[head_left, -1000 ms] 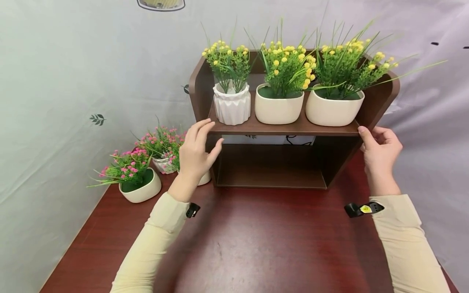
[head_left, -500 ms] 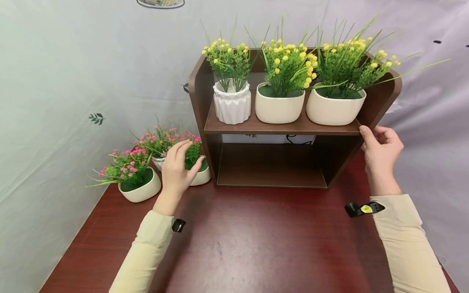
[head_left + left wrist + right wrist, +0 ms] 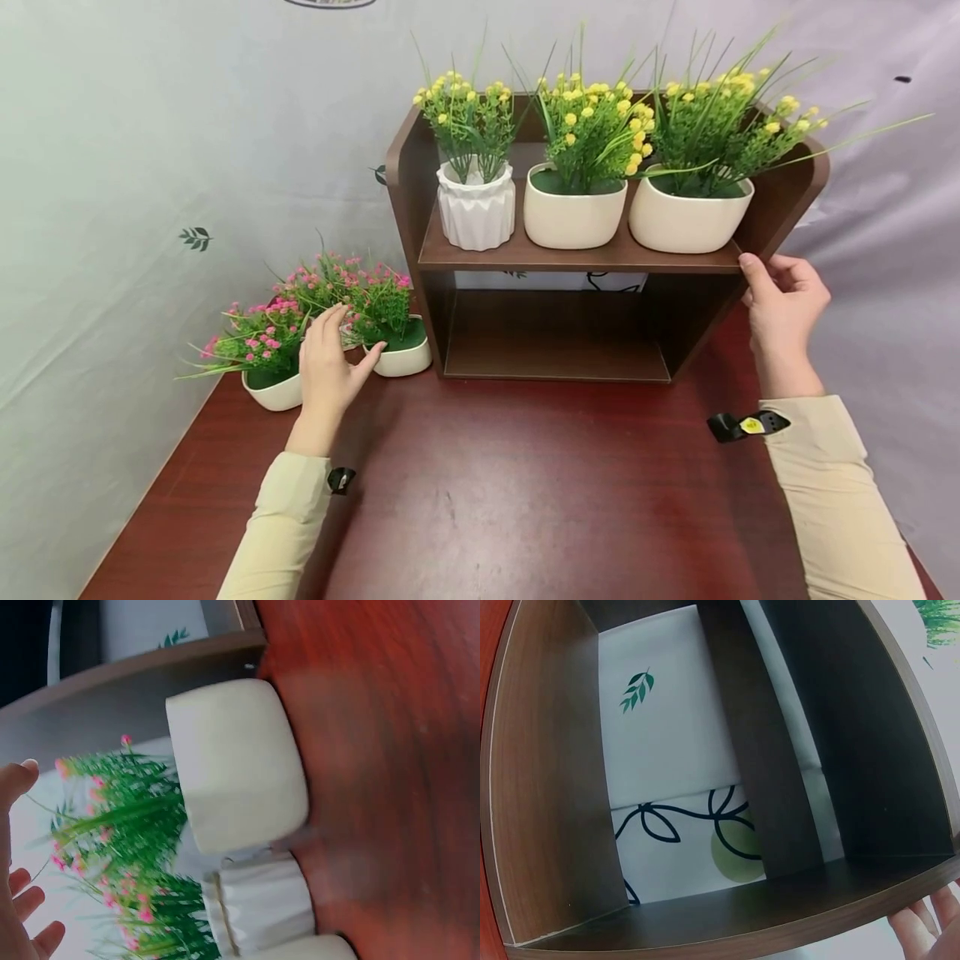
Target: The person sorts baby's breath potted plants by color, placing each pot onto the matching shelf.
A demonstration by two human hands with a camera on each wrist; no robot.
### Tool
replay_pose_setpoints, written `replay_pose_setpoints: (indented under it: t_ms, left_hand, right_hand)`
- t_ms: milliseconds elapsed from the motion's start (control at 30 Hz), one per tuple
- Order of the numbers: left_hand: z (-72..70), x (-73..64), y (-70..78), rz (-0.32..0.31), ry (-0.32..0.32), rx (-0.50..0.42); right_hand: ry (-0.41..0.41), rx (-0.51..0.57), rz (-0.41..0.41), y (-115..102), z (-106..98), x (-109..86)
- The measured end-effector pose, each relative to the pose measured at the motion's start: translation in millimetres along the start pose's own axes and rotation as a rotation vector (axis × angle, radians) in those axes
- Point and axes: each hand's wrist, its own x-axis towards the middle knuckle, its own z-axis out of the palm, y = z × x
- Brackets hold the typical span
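Observation:
My left hand point(image 3: 326, 371) hovers, fingers spread and thumb apart, before the potted pink flowers left of the shelf; it holds nothing. Right of its thumb stands a cream oval pot of pink flowers point(image 3: 405, 360), also large in the left wrist view. Another cream pot of pink flowers point(image 3: 272, 395) is partly behind the hand. Between them, a white fluted pot point(image 3: 266, 900) shows in the left wrist view. My right hand point(image 3: 787, 321) grips the right side of the dark brown two-tier shelf point(image 3: 577, 259), thumb on its front edge, fingers partly hidden outside the panel.
On the upper tier stand a white fluted pot point(image 3: 477, 218) and two cream pots point(image 3: 575, 222) of yellow flowers. Nothing shows on the lower tier point(image 3: 555, 350). The shelf stands on a reddish-brown table point(image 3: 525, 483), with a patterned pale cloth point(image 3: 225, 125) behind.
My left hand has moved off the shelf's left front edge, leftward and down to the pink flowers. The right hand stays on the shelf's right side.

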Motion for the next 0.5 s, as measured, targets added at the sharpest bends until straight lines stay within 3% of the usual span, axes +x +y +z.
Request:
replay_pose_setpoints:
  t_ms: [367,500]
  left_hand:
    - [-2.1,-15.2,-21.9,-0.121,-0.038,0.01]
    - [-0.9,-19.3,-26.6,-0.194,-0.097,0.007]
  right_hand:
    - [0.004,0.007,-0.001,1,0,0.8]
    - [0.005,0.008,0.0,1,0,0.7]
